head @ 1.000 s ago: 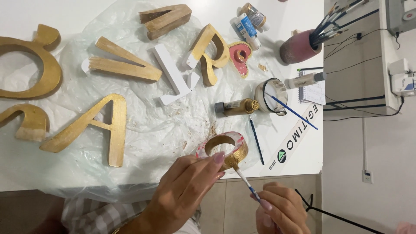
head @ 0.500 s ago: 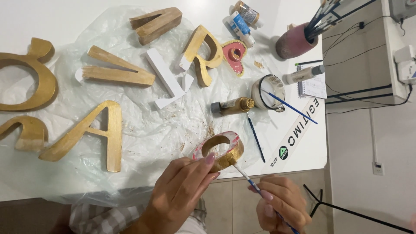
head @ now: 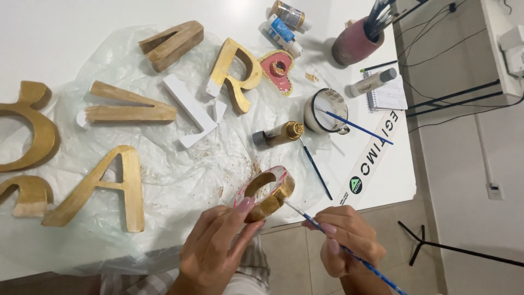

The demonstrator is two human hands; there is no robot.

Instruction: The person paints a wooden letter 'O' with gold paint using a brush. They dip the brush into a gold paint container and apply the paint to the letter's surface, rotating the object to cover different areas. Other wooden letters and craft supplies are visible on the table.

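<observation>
My left hand (head: 215,248) holds a small heart-shaped wooden piece (head: 267,191), partly gold and partly pink, by its near edge over the table's front edge. My right hand (head: 346,237) grips a thin blue paintbrush (head: 349,251) whose tip touches the gold side of that piece. Both hands are at the bottom centre of the head view.
Large gold letters (head: 109,186) lie on a clear plastic sheet (head: 180,164) over the white table (head: 65,33). A gold paint bottle (head: 278,134), a cup with a brush (head: 327,112), a pink heart (head: 275,71), a brush pot (head: 352,41), a notepad (head: 387,95) sit further back.
The heart piece and both hands have shifted slightly; the brush tip stays at the gold edge of the piece. The view has moved a little.
</observation>
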